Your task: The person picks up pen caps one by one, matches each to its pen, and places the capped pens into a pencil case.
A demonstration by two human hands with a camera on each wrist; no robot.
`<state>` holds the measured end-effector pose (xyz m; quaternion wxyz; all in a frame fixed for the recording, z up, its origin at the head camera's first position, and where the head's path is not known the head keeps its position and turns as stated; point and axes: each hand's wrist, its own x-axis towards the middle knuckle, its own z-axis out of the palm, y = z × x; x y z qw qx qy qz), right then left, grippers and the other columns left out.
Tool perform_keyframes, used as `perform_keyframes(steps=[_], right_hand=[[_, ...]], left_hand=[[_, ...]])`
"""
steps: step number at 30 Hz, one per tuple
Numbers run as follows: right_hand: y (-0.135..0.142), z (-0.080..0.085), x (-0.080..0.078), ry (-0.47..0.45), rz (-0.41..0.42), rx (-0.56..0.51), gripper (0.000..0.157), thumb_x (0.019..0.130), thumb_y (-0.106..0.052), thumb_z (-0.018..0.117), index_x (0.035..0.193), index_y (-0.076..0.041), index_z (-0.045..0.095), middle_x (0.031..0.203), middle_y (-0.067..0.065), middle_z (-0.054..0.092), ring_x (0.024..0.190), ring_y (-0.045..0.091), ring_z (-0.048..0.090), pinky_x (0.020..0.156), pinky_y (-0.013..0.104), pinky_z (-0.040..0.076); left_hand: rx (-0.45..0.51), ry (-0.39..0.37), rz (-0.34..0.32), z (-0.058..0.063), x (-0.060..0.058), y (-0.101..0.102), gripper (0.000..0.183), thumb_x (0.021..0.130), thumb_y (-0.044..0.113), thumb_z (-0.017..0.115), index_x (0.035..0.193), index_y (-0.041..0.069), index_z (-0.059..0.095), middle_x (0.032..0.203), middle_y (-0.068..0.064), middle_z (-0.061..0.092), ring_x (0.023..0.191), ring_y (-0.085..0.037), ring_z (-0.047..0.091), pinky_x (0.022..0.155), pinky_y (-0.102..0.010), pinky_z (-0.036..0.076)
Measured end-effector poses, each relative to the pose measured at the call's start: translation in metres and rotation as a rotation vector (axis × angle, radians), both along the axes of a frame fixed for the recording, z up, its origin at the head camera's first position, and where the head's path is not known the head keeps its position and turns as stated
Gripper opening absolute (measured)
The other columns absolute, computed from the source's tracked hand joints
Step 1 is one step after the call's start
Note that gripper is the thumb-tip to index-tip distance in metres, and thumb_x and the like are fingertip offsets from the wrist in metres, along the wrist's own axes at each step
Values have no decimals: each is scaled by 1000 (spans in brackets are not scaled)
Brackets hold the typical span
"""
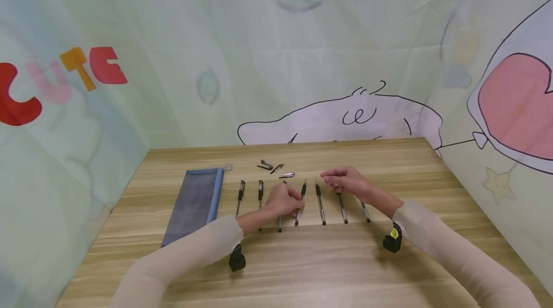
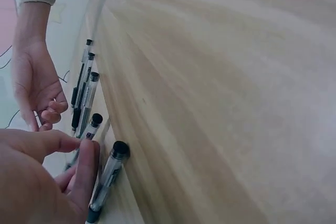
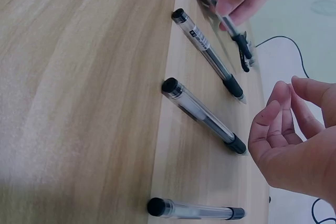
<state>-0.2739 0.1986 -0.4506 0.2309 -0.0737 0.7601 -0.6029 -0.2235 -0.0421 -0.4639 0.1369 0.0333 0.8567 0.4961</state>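
My left hand (image 1: 282,200) pinches the barrel of an uncapped black gel pen (image 1: 304,190), its thumb laid along the clear barrel in the right wrist view. That pen is part of a row of pens. Just right of it lies another uncapped pen (image 1: 319,202). Over the far ends of the pens farther right hovers my right hand (image 1: 347,184). Its fingers are loosely bent, thumb and fingertip close together, and I see nothing between them. Several loose black pen caps (image 1: 287,175) lie behind the row. On the left, two pens (image 1: 240,195) wear their caps.
A blue mesh zip pouch (image 1: 194,202) with a ring on its zip lies left of the row. The wooden table (image 1: 302,269) meets a printed cloth backdrop (image 1: 194,106) at its back and sides. Each wrist carries a small black camera (image 1: 392,241).
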Motion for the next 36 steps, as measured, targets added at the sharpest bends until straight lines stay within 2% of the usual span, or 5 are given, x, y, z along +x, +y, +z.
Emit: perform_keyframes(steps=[14,21,28,32,36], right_hand=[[-9,4,-11,-11,-14,36,44,102,-19,65,137,6,59,98,0,72,79,5,59,71,21,49],[-42,6,-38,18,11,85,40,103,-21,62,136,1,62,129,21,68,92,13,67,80,25,55],[-79,3,-67,26,52,140,38,105,-22,59,138,-3,61,138,19,64,112,25,67,100,35,56],[-95,-4,-79,1,21,117,36,103,-18,61,134,-1,63,131,16,69,98,18,68,90,27,58],[-108,-15,-86,-27,-3,54,34,101,-11,63,131,5,64,103,9,73,76,8,59,69,18,51]], left_hand=[[331,-56,54,2,20,-19,30,89,2,74,118,-6,69,94,-15,74,65,-10,65,64,-24,61],[304,-72,107,3,29,-38,28,92,6,73,118,-3,70,99,-16,75,68,-9,66,70,-27,62],[325,-108,120,5,39,-48,26,93,5,70,118,-4,69,100,-19,74,70,-10,67,71,-29,62],[349,-127,105,4,41,-48,26,94,5,68,118,-6,68,102,-21,74,71,-11,66,70,-28,61],[365,-148,112,2,42,-47,25,94,6,68,117,-6,68,98,-18,74,70,-11,65,67,-25,60]])
